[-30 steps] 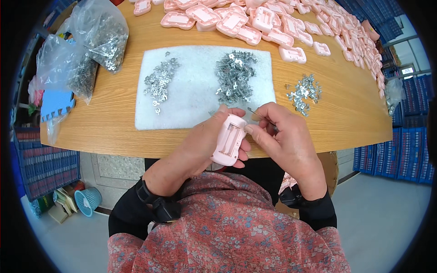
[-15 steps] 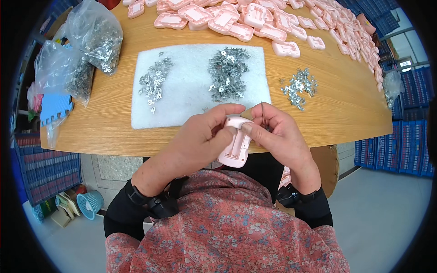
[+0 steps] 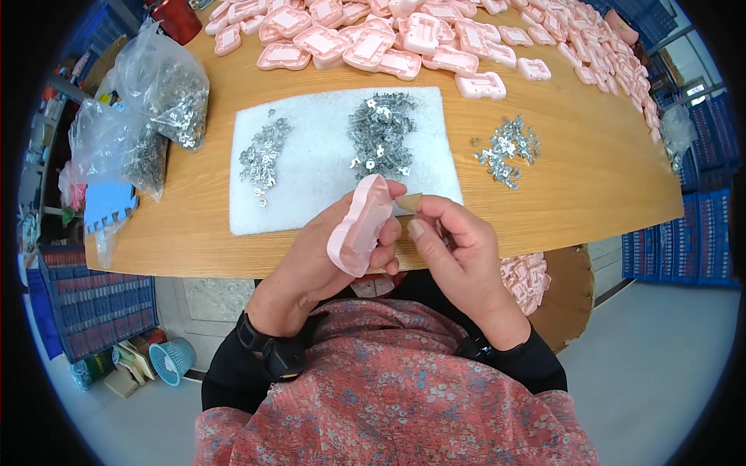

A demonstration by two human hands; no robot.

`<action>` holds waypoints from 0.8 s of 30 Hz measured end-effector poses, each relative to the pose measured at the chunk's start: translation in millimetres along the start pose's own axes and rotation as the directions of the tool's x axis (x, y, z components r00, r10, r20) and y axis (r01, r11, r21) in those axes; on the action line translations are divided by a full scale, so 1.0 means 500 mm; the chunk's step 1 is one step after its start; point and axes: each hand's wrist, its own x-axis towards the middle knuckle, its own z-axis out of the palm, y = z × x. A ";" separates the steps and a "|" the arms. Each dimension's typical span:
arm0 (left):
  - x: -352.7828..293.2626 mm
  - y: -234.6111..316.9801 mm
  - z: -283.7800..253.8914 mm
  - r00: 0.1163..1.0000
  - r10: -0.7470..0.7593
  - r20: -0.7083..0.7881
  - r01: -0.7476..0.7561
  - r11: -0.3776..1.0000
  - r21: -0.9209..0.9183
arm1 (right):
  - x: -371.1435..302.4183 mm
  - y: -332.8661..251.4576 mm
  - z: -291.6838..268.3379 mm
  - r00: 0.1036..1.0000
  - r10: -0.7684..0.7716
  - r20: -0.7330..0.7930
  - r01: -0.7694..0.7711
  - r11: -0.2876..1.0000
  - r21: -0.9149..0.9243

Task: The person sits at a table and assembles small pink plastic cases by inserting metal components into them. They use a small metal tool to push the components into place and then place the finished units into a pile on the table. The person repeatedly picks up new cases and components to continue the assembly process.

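Note:
My left hand (image 3: 307, 252) grips a pale pink plastic housing (image 3: 357, 229), stood on edge with its hollow inner side turned to the right. My right hand (image 3: 470, 260) is just right of the housing, thumb and fingers curled; what lies within them is mostly hidden. A tan covering (image 3: 408, 203) sits at its index fingertip. Beyond both hands lies a white foam pad (image 3: 315, 155). On it are a dense heap of small metal contact pieces (image 3: 381, 132) and a looser heap of metal pieces (image 3: 264, 155) to the left.
Another pile of metal pieces (image 3: 509, 149) lies on the wooden table (image 3: 590, 186). Many pink housings (image 3: 369, 48) cover the far side. Clear bags of metal parts (image 3: 175, 93) stand at left, near a blue foam mat (image 3: 109, 206). A carton of pink parts (image 3: 524, 279) is below the table edge.
The pink housing has turned from showing its battery-compartment side to standing on edge, and moved left in my left hand. My right hand has come off it. The thin metal tool seen there earlier is hidden.

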 end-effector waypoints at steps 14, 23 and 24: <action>0.014 -0.003 0.030 0.993 0.035 -0.113 -0.003 0.963 0.271 | 0.005 -0.032 -0.030 0.933 -0.271 0.236 0.323 0.921 -0.216; -0.019 0.017 0.037 1.000 -0.010 0.022 -0.002 0.870 0.493 | -0.045 -0.038 -0.122 0.994 0.101 0.052 -0.090 0.979 -0.185; -0.026 0.028 0.026 0.997 -0.027 0.075 -0.018 0.839 0.544 | -0.042 -0.039 -0.118 0.988 0.067 0.140 -0.038 0.979 -0.202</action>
